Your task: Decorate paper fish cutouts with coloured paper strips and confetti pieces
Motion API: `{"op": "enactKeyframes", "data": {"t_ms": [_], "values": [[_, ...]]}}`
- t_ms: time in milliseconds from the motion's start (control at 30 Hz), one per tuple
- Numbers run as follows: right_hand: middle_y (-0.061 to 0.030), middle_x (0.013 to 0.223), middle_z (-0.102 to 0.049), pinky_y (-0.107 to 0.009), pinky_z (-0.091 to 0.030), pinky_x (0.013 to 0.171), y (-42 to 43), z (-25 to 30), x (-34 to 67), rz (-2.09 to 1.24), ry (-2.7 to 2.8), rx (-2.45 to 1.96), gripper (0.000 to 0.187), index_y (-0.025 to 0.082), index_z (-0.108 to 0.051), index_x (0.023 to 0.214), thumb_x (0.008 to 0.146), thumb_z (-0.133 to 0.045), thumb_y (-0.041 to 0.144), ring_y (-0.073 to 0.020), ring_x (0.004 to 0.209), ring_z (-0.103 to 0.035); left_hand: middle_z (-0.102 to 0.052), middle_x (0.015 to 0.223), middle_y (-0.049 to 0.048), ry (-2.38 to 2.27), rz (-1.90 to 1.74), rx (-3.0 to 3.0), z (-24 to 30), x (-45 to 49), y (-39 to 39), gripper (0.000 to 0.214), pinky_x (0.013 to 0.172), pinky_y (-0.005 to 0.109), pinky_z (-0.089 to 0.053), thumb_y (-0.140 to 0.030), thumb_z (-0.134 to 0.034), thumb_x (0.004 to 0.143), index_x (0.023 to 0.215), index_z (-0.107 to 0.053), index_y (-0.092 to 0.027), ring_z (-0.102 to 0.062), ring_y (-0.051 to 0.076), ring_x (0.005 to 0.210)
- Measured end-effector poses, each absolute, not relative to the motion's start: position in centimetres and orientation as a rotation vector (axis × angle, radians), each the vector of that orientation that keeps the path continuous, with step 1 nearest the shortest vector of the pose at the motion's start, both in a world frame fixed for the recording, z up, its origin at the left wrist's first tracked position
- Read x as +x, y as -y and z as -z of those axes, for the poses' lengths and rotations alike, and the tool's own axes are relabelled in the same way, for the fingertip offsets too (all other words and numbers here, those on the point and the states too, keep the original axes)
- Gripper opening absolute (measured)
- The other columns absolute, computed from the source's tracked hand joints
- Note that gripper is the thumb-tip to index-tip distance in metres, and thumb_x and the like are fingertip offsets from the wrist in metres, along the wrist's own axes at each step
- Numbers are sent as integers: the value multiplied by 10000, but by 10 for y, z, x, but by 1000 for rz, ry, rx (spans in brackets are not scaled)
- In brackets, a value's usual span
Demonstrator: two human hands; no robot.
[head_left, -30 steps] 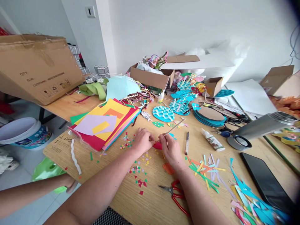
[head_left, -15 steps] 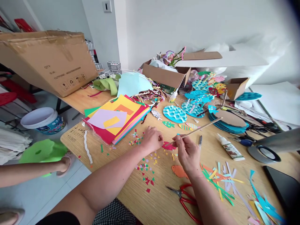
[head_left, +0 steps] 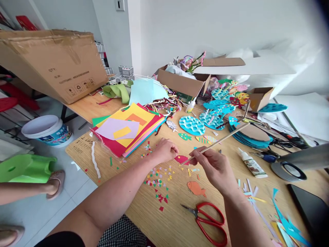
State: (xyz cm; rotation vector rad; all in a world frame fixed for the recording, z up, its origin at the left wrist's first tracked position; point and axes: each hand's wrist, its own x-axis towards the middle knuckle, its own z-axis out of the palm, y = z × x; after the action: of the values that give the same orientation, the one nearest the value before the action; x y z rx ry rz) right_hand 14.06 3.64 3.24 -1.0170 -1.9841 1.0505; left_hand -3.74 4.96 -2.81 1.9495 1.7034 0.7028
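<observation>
My right hand (head_left: pixel 214 166) pinches a thin wooden stick (head_left: pixel 221 140) that slants up to the right, its lower tip touching a small red paper fish (head_left: pixel 181 159) on the wooden table (head_left: pixel 164 219). My left hand (head_left: pixel 166 150) rests curled on the table just left of the red fish, fingertips by its edge. Small paper bits (head_left: pixel 158 178) in many colours lie scattered below my left hand. An orange paper fish (head_left: pixel 195 188) lies near my right wrist, and red scissors (head_left: pixel 208 219) lie closer to me.
A stack of coloured paper sheets (head_left: pixel 128 128) lies at left. Blue wavy paper discs (head_left: pixel 192 124), a glue bottle (head_left: pixel 252 164), cardboard boxes (head_left: pixel 183 82), a metal flask (head_left: pixel 298 160), a dark tablet (head_left: pixel 312 209) and paper strips (head_left: pixel 254 195) crowd the right. Another person's foot in a slipper (head_left: pixel 52 183) and a white bucket (head_left: pixel 45 130) are on the floor.
My right hand has lifted and shifted right with the stick. The view has turned slightly, so the scissors show fully. The other person's foot has moved left.
</observation>
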Motion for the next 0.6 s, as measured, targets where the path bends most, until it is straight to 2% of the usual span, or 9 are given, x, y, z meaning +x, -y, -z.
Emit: {"op": "enactKeyframes", "data": {"t_ms": [233,600], "values": [[-61,779,-689,-248,-514,567,-36,-37,144,-1020,2036,-1032,253,170,-647,781,878,-520,367,-161,667,-659,-716,843,3,-1671,-691,1948,27,-41,-50,158,849,268,-430,-135,-608,716,757,-736,-218,-592,179,915],[-21,706,-662,-271,-468,611,-9,-16,101,-941,2372,-829,208,202,-588,716,886,-479,253,-151,626,-599,-717,852,10,-1548,-656,2013,31,-51,-55,198,854,250,-416,-133,-610,683,809,-749,-198,-604,168,887]]}}
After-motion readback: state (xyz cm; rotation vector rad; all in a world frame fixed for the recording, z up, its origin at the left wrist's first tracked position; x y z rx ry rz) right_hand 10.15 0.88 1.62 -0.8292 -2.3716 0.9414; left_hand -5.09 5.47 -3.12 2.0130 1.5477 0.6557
